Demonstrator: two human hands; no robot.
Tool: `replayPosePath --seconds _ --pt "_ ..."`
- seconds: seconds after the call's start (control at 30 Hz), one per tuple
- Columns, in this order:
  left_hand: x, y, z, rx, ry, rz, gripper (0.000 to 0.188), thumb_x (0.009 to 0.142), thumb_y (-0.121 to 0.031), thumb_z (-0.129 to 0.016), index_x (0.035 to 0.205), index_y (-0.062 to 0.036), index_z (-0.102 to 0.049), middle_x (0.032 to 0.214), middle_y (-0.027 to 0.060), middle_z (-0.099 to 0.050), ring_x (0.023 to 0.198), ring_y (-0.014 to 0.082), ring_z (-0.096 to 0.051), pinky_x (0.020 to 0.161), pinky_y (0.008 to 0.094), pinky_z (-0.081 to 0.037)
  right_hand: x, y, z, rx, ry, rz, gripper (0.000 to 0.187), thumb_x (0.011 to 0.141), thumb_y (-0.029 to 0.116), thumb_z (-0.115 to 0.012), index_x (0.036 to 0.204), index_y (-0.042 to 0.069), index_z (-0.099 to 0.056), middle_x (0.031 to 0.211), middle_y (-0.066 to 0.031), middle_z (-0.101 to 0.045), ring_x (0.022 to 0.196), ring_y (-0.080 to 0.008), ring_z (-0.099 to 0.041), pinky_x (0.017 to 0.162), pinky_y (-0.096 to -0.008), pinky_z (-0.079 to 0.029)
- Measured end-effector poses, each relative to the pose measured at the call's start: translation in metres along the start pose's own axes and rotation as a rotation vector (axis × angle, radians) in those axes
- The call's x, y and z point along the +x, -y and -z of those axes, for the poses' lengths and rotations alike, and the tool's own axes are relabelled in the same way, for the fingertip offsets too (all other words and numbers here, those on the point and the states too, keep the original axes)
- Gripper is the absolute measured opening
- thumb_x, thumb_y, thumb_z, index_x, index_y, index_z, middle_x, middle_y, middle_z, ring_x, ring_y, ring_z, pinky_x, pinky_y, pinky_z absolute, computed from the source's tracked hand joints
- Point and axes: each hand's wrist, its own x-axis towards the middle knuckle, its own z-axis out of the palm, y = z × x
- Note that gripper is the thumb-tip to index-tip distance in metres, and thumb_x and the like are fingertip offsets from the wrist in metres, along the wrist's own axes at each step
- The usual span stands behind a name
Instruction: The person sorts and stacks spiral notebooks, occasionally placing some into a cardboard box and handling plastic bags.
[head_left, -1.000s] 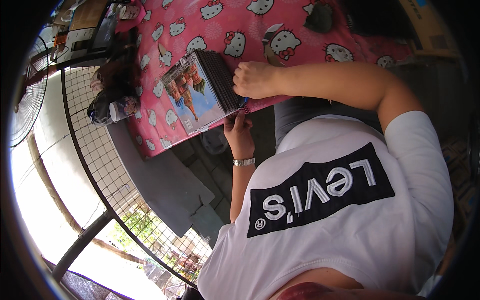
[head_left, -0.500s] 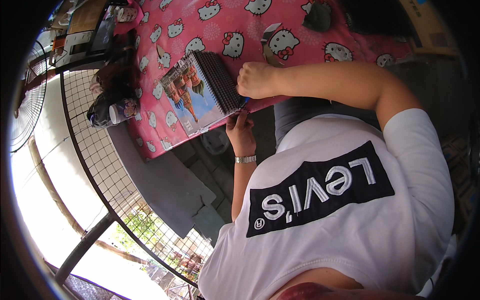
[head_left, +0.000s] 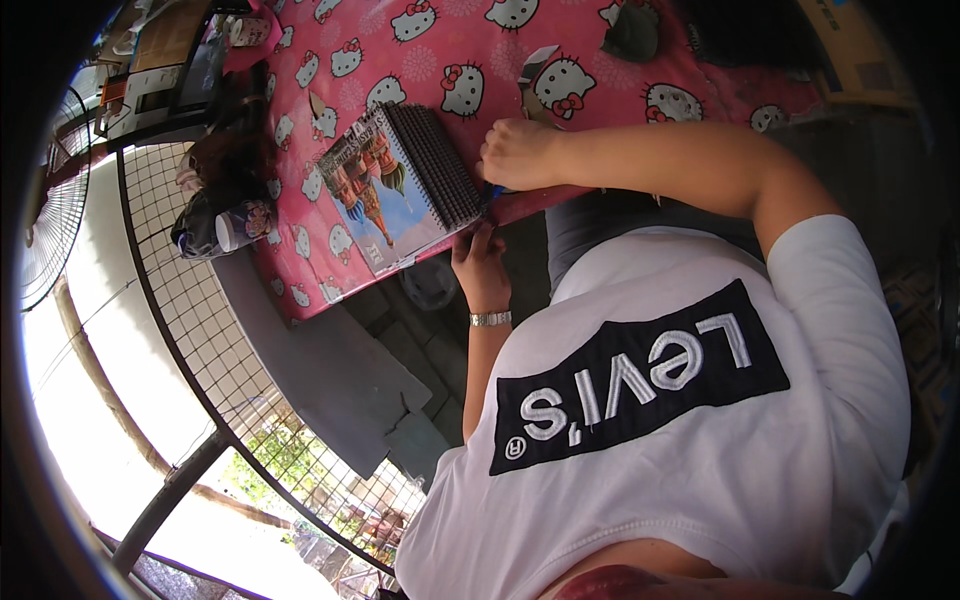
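A stack of spiral notebooks [head_left: 385, 195] lies at the near edge of the table; its top cover shows colourful domes against blue sky, and the black coils face right. My left hand [head_left: 482, 265], with a metal watch on its wrist, has its fingers curled at the stack's lower right corner. Just right of the coils, my right hand [head_left: 522, 155] is closed in a fist, knuckles up. A small blue thing [head_left: 497, 190] peeks out beneath it, mostly hidden, so its kind is unclear.
A pink patterned cloth [head_left: 420, 60] covers the table. Beyond my right hand lies a thin grey flat piece [head_left: 537, 65], with a dark grey-green object [head_left: 632, 35] farther back. A dark bag [head_left: 200, 225] and a white cylinder [head_left: 245, 225] stand left, near wire mesh [head_left: 175, 250] and a fan [head_left: 55, 200].
My right hand has shifted slightly to the right, away from the coils, and more of the blue thing shows. My left hand stays at the notebooks' corner.
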Motion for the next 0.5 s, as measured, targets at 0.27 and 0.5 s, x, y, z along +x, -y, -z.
replayPosePath --seconds 0.27,0.5 --pt "0.005 0.013 -0.003 0.240 -0.036 -0.086 0.011 0.085 -0.002 -0.067 0.092 -0.0056 -0.060 0.079 0.0009 -0.061 0.058 0.0097 -0.053 0.052 0.0234 -0.040 0.005 0.007 -0.010 -0.092 -0.109 0.055 0.016 0.079 0.018 -0.057 0.078 0.011 -0.071 0.079 -0.0061 -0.070 0.078 -0.0216 -0.067 0.071 -0.0368 -0.050" --pt "0.001 0.017 0.001 0.093 -0.088 -0.057 0.009 0.086 -0.005 -0.067 0.092 -0.0060 -0.059 0.074 -0.0004 -0.059 0.054 0.0080 -0.049 0.048 0.0222 -0.035 -0.009 -0.002 -0.013 -0.096 -0.133 -0.009 0.015 0.083 0.019 -0.056 0.085 0.011 -0.069 0.081 -0.0038 -0.068 0.080 -0.0201 -0.064 0.078 -0.0358 -0.048"
